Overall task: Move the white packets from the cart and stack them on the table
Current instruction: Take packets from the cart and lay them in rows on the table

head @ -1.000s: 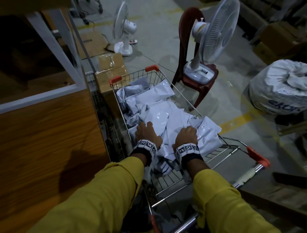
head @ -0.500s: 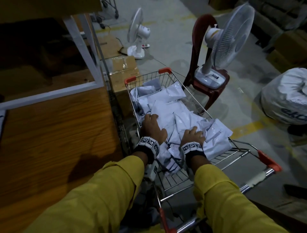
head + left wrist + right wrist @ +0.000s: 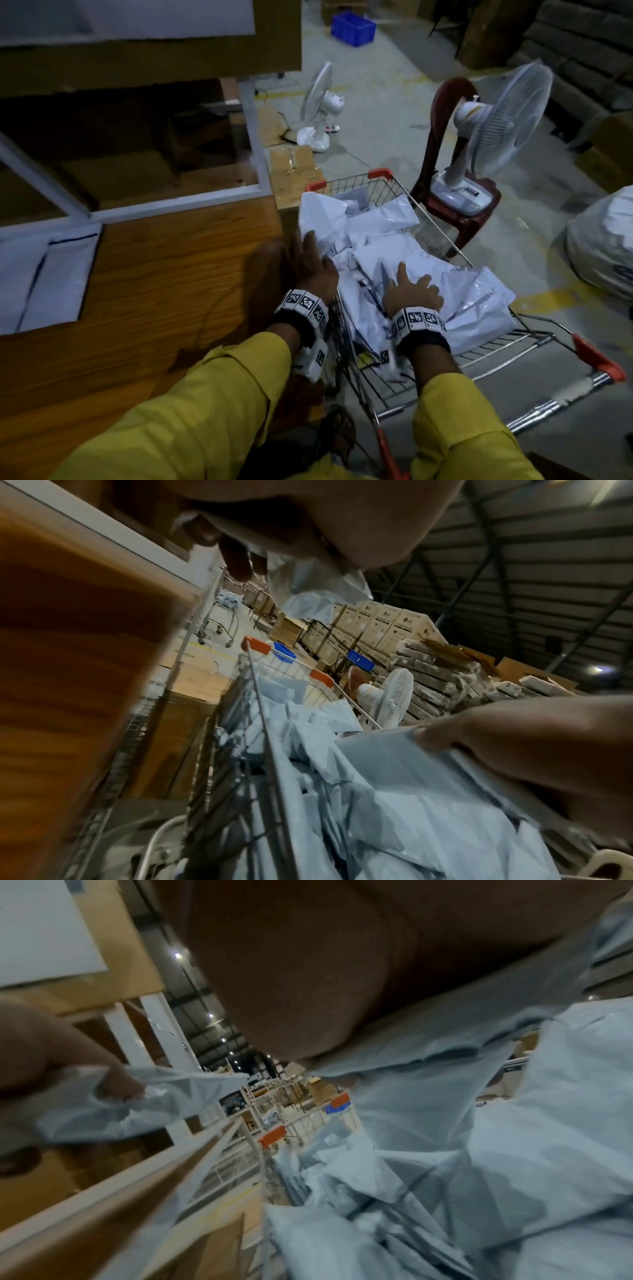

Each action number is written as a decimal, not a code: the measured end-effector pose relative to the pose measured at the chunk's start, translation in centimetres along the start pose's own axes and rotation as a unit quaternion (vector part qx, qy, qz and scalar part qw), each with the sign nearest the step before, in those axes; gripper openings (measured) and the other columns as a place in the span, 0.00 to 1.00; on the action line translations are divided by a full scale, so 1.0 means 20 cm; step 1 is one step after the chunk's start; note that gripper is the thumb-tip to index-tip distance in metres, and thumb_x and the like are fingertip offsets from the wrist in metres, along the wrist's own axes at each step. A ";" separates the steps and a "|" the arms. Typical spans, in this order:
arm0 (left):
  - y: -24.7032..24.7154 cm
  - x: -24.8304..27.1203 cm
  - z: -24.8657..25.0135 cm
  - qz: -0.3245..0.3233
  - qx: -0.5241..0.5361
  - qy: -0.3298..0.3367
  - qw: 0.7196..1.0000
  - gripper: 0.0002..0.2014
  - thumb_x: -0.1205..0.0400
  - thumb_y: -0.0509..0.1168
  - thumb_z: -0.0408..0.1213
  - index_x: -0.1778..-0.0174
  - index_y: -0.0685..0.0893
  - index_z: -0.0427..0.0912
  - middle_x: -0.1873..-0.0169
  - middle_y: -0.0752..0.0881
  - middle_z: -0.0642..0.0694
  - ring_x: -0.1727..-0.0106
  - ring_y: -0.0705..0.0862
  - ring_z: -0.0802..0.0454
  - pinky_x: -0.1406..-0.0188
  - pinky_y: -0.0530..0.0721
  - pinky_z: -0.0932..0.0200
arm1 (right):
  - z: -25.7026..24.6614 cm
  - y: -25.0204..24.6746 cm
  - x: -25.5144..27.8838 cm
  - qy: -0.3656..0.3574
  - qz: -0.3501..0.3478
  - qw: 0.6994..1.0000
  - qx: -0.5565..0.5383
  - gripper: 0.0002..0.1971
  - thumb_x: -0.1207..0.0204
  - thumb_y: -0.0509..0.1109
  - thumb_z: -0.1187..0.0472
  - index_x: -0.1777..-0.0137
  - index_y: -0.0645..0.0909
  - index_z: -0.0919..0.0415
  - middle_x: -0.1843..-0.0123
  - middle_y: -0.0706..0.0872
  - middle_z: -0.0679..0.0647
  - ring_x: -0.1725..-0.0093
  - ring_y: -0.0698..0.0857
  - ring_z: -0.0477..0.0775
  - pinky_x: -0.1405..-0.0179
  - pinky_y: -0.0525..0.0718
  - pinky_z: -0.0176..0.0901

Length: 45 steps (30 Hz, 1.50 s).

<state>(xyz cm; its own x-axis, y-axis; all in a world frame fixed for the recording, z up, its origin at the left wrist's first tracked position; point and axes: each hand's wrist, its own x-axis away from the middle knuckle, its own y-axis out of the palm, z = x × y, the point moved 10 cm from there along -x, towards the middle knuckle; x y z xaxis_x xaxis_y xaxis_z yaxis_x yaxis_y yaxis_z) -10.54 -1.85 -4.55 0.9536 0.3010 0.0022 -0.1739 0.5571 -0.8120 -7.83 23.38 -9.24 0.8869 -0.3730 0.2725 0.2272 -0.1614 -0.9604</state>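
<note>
Packets [image 3: 394, 260] in cart [image 3: 383, 173], right of table [image 3: 171, 274]

Dim overall lighting with small ceiling lamps [image 3: 177, 955] as visible sources, soft arm shadows on the wooden tabletop [image 3: 178, 274], heavy motion blur in both wrist views, the near hands out of focus, mild blur in the head view, and wide-angle bending of straight edges.
</note>
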 end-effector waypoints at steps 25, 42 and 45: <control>-0.83 0.17 -1.34 0.058 -0.130 0.040 0.989 0.25 0.13 0.51 0.51 0.18 0.70 0.59 0.12 0.53 0.41 0.16 0.60 0.36 0.28 0.63 0.35 | -1.42 0.35 0.92 -0.283 -0.012 0.959 -0.003 0.33 0.15 0.51 0.44 0.12 0.43 0.40 0.13 0.29 0.67 0.15 0.44 0.75 0.21 0.53 0.69; -0.89 0.05 -1.58 -0.098 -0.188 0.018 0.977 0.37 0.17 0.67 0.52 0.13 0.61 0.53 0.12 0.52 0.48 0.12 0.47 0.44 0.14 0.53 0.39 | -1.60 0.35 1.05 -0.272 0.025 0.962 -0.012 0.46 0.25 0.68 0.41 0.12 0.50 0.53 0.15 0.54 0.70 0.18 0.57 0.73 0.19 0.64 0.63; -0.95 0.07 -1.58 -0.072 -0.173 0.062 0.980 0.29 0.15 0.62 0.50 0.16 0.69 0.52 0.13 0.60 0.48 0.13 0.54 0.44 0.15 0.58 0.42 | -1.63 0.35 1.08 -0.246 0.049 0.968 -0.021 0.39 0.32 0.69 0.41 0.21 0.68 0.55 0.22 0.68 0.68 0.27 0.68 0.71 0.28 0.72 0.61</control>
<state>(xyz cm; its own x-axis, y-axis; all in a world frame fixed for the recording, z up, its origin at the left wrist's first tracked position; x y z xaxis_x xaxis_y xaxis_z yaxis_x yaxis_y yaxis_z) 1.78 -36.45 -7.49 0.9884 0.1303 0.0776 0.0377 0.2842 -0.9580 -0.21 -15.68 -8.17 0.9899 0.0908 0.1085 0.1240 -0.1888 -0.9742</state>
